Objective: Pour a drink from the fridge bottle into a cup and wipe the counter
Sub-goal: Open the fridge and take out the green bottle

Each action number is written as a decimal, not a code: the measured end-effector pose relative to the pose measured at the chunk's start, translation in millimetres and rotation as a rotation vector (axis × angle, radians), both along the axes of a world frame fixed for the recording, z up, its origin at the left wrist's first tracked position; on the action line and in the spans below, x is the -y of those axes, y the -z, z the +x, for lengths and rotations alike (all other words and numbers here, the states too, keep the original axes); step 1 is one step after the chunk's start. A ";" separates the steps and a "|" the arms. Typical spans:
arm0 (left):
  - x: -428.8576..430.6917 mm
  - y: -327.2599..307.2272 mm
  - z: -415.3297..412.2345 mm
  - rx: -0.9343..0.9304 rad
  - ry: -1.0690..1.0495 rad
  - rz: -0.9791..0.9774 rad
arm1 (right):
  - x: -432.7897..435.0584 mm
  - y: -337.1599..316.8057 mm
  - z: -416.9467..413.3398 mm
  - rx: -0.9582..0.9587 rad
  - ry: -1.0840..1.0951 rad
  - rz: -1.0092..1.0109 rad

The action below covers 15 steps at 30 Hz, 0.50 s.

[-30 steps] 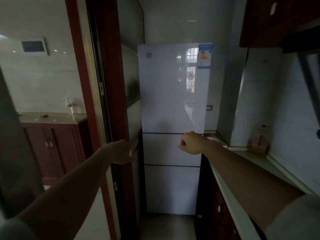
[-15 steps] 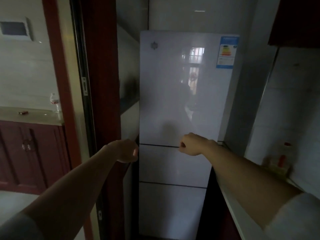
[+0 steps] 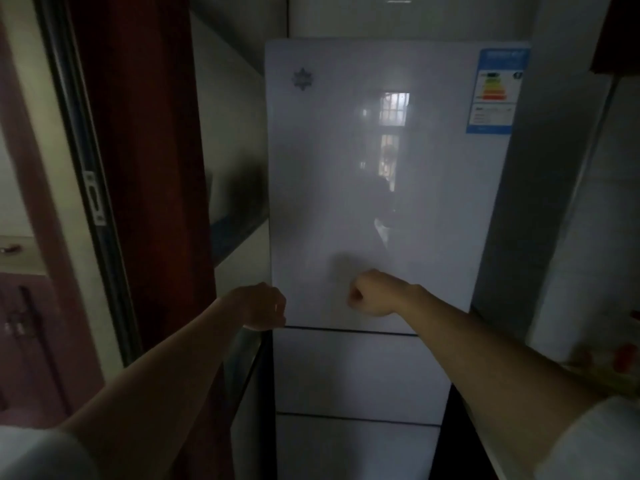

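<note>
Closer now, the fridge (image 3: 360, 372) fills my view, doors closed. My left hand (image 3: 263, 306) curls at its left edge (gripping or not, I cannot tell); my right hand (image 3: 372, 294) is a clenched, empty fist before the top door (image 3: 346, 185).

**Both arms out, both fists curled**

Your two bare forearms reach forward and up from the lower corners of the view, drawing closer toward the middle. Your left grip (image 3: 265, 306) is curled into a fist, with the back of the hand toward you. Your right grip (image 3: 372, 295) is also a fist, knuckles pointing left, wrist slightly bent. It sits a little higher than the left and near it, not touching.
</note>
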<state>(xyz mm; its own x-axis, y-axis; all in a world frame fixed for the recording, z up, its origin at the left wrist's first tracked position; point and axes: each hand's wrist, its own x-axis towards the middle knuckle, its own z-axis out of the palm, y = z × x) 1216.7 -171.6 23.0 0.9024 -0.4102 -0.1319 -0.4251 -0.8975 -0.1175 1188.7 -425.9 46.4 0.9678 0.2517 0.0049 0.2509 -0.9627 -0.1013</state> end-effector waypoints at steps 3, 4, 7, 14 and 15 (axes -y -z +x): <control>9.1 5.9 28.9 -0.018 -0.065 -0.063 | 3.6 1.9 42.4 0.016 -0.046 -0.013; 11.9 5.7 37.2 -0.012 -0.087 -0.109 | 3.1 1.8 55.2 0.024 -0.066 -0.027; 14.2 1.5 59.4 0.011 -0.139 -0.312 | -2.3 -2.5 89.3 0.058 -0.138 -0.041; 11.4 19.2 79.4 0.066 -0.281 -0.520 | -37.6 -23.2 151.8 0.173 -0.336 0.067; 9.3 23.5 80.3 0.052 -0.304 -0.506 | -44.8 -24.3 155.2 0.179 -0.369 0.062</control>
<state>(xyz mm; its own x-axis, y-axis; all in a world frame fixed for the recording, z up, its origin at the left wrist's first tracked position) 1297.1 -180.8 -0.6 0.9894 -0.1325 0.0598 -0.1450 -0.9280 0.3432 1343.9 -381.1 70.8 0.7951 0.5756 0.1912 0.5971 -0.7982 -0.0800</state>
